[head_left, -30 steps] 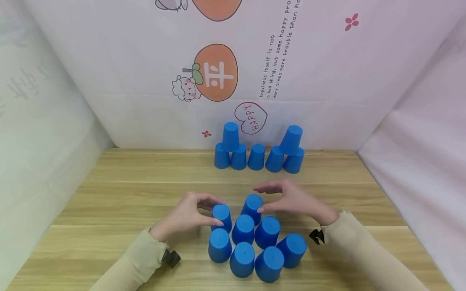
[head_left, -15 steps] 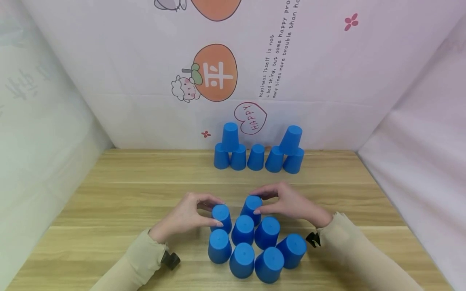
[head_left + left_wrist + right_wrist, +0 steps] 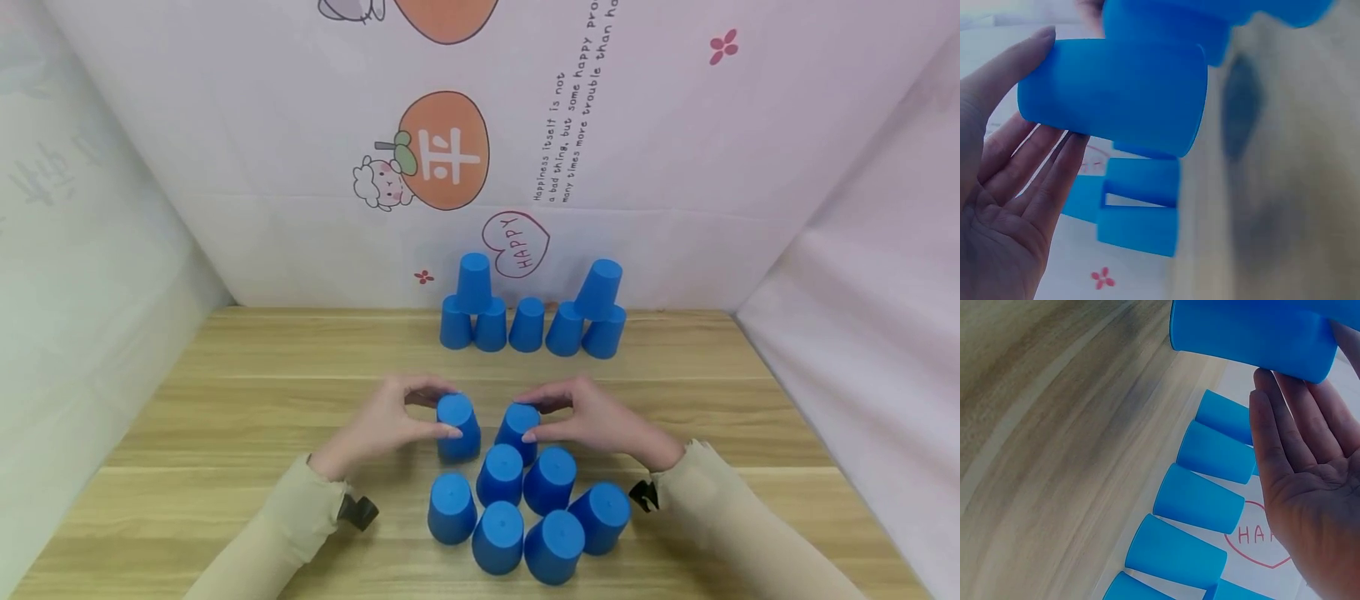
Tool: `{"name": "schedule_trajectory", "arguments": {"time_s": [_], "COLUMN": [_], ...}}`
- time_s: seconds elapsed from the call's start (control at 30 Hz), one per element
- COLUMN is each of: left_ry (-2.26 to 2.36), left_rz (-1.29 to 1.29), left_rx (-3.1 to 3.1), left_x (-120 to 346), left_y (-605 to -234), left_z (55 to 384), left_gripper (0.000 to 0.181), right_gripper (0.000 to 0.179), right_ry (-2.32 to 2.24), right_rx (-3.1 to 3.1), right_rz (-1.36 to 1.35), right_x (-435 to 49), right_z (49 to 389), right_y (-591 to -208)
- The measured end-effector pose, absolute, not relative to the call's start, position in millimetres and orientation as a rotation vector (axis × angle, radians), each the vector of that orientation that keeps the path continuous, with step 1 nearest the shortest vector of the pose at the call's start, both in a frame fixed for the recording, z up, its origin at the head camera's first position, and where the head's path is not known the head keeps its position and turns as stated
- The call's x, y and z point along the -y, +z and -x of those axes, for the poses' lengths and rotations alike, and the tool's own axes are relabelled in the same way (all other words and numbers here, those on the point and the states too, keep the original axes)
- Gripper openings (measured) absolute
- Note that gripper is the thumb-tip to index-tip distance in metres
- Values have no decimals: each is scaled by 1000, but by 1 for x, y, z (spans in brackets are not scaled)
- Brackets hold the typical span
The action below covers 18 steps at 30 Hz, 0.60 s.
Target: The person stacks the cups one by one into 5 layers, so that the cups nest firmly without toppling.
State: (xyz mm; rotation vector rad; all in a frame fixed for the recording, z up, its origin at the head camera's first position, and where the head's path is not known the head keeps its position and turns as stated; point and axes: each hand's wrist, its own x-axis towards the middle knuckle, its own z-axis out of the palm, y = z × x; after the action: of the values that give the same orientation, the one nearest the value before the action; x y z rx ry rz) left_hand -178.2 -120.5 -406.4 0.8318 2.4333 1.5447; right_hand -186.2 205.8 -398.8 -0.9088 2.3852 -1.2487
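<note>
My left hand (image 3: 385, 423) holds an upside-down blue cup (image 3: 459, 437), thumb on the near side and fingers on the far side. In the left wrist view this cup (image 3: 1116, 94) fills the space between thumb and fingers. Across from it, my right hand (image 3: 603, 421) grips another upside-down blue cup (image 3: 515, 429) at the back of the near group. The right wrist view shows the fingers along one side of that cup (image 3: 1254, 334), the thumb mostly hidden. Close in front stand more blue cups, such as a middle one (image 3: 500, 479) and a left one (image 3: 452, 512).
Against the white printed backdrop (image 3: 637, 150), a row of upside-down blue cups (image 3: 527, 329) stands at the back of the wooden table (image 3: 300, 358). One cup (image 3: 474, 283) sits atop the left pair, another (image 3: 597, 290) atop the right pair.
My left hand has lifted its cup up and away from the cup in front of it. The right hand has closed in on the back cup and now grips it.
</note>
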Motion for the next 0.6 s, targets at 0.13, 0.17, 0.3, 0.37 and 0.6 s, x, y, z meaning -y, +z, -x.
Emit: {"name": "schedule_trajectory", "arguments": {"time_s": [0.13,0.17,0.3,0.37,0.6], "left_ry": [1589,1597,1576,1561,1572], "left_rz": [-846,-857,-914,-950,-1097], "left_rx": [-2490,-2503,-2574,-2600,-2651], "left_x": [115,113,103,98,82], "left_y": [-397,-395,-389,-386,-374], "left_z": [190,193,203,208,227], "left_gripper": [50,50,55,56,49], "right_gripper": [48,48,48,46,45], "right_ry": [-1247,-1244,-1247,-1251,-1252], "right_rx": [-2383,-2383,-2379,-2375,-2371], "right_rz": [890,886,876,879,897], "right_x": [-207,-207,-206,-206,-206], "right_z": [185,185,185,185,186], "right_y": [-398,-398,-398,-398,-399]}}
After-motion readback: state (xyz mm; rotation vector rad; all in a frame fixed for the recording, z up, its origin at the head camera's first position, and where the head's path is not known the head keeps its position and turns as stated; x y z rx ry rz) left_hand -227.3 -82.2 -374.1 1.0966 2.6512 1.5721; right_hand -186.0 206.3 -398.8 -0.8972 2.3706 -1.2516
